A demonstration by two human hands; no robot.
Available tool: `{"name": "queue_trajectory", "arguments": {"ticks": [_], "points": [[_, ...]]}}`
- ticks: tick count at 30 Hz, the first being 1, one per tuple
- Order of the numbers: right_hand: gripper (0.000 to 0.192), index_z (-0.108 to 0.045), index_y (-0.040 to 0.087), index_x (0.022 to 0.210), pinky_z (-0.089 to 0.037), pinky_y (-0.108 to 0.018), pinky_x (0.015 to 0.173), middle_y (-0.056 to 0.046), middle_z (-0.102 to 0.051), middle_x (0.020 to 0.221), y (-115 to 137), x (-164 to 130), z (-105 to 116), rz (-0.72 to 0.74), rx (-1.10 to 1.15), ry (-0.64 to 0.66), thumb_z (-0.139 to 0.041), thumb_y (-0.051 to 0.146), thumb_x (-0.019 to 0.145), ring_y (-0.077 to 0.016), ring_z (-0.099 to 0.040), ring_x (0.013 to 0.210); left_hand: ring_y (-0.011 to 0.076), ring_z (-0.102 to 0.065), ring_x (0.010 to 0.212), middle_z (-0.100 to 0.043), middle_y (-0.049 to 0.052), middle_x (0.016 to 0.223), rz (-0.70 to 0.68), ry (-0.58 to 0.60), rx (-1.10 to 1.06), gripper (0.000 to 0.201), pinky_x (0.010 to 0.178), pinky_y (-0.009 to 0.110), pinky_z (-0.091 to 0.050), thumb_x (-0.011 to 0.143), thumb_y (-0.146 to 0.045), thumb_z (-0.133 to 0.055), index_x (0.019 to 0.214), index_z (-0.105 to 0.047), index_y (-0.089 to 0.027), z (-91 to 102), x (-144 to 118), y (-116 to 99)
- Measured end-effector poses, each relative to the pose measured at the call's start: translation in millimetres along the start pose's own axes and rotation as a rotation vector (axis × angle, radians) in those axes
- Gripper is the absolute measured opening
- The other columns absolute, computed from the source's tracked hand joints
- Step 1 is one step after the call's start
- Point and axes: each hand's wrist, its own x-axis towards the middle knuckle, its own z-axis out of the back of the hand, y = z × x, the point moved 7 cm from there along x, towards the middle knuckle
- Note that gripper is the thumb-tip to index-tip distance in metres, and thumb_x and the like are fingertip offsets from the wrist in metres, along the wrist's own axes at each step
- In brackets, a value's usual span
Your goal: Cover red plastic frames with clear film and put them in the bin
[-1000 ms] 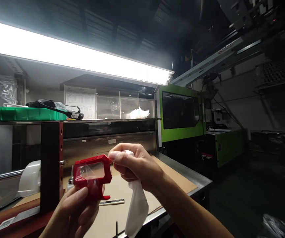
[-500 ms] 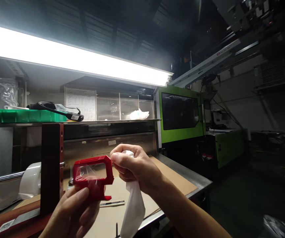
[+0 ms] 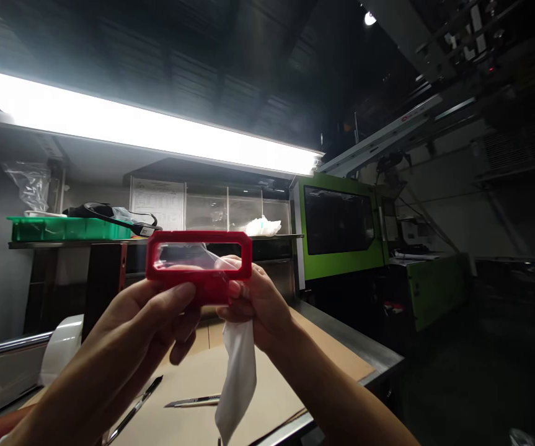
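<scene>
A red plastic frame with a clear window (image 3: 199,263) is held up in front of me at about shelf height. My left hand (image 3: 155,316) grips it from below and the left, thumb along its lower edge. My right hand (image 3: 253,303) holds a white cloth (image 3: 235,378) that hangs down from the fist, and its fingers also touch the frame's lower right side. Through the window a crumpled bit of clear film shows.
Below lies a cardboard-covered bench (image 3: 271,390) with a knife (image 3: 193,402) and a thin metal tool (image 3: 134,409). A dark red post (image 3: 104,279) and a white roll (image 3: 62,347) stand at left. A green tray (image 3: 62,228) sits on the shelf; a green machine (image 3: 341,223) is at right.
Both hands have raised the red frame from bench level to shelf height and turned its window toward me. The right hand moved in onto the frame's lower right side. The view tilted upward.
</scene>
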Motion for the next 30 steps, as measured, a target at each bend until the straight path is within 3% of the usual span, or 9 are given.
{"name": "queue_trajectory", "arguments": {"ticks": [4,10,14,23,30], "points": [[0.022,-0.05,0.015,0.057,-0.012,-0.015,0.033,0.011,-0.042,0.043,8,7,-4,0.07,0.039,-0.012,-0.068,0.024,0.067,0.0023,-0.018,0.032,0.0145,-0.047,0.046,-0.046,-0.003,0.048,-0.107,0.034,0.045,0.025,0.036,0.024,-0.036,0.065,-0.039,-0.066,0.079,-0.065,-0.018,-12.0,-1,-22],[0.033,-0.045,0.016,0.049,-0.01,-0.016,0.032,0.01,-0.041,0.041,22,18,-12,0.096,0.022,-0.011,-0.074,0.028,0.058,0.0022,-0.019,0.032,0.0082,-0.042,0.043,-0.046,-0.004,0.049,-0.216,0.155,0.201,0.016,0.036,0.017,-0.036,0.064,-0.033,-0.072,0.066,-0.064,-0.019,-41.0,-1,-53],[0.038,-0.045,0.016,0.047,-0.009,-0.017,0.033,0.01,-0.04,0.04,33,21,-17,0.145,-0.025,0.009,-0.076,0.035,0.055,0.0024,-0.017,0.032,0.0073,-0.041,0.045,-0.048,-0.003,0.051,-0.339,0.198,0.293,0.022,0.039,0.015,-0.039,0.068,-0.036,-0.067,0.057,-0.061,-0.018,-53.8,-4,-69],[0.038,-0.045,0.016,0.047,-0.01,-0.017,0.033,0.009,-0.04,0.041,37,23,-16,0.19,-0.058,-0.004,-0.076,0.035,0.056,0.0017,-0.017,0.034,0.0086,-0.043,0.045,-0.054,-0.002,0.052,-0.319,0.157,0.233,0.009,0.038,0.016,-0.041,0.058,-0.026,-0.067,0.063,-0.066,-0.019,-60.1,-9,-73],[0.041,-0.042,0.017,0.047,-0.01,-0.017,0.033,0.01,-0.038,0.039,37,23,-14,0.21,-0.12,-0.016,-0.076,0.038,0.055,0.0011,-0.017,0.033,0.0118,-0.047,0.051,-0.055,-0.002,0.058,-0.308,0.132,0.221,0.018,0.042,0.019,-0.044,0.063,-0.025,-0.065,0.08,-0.068,-0.019,-55.1,-9,-69]]}}
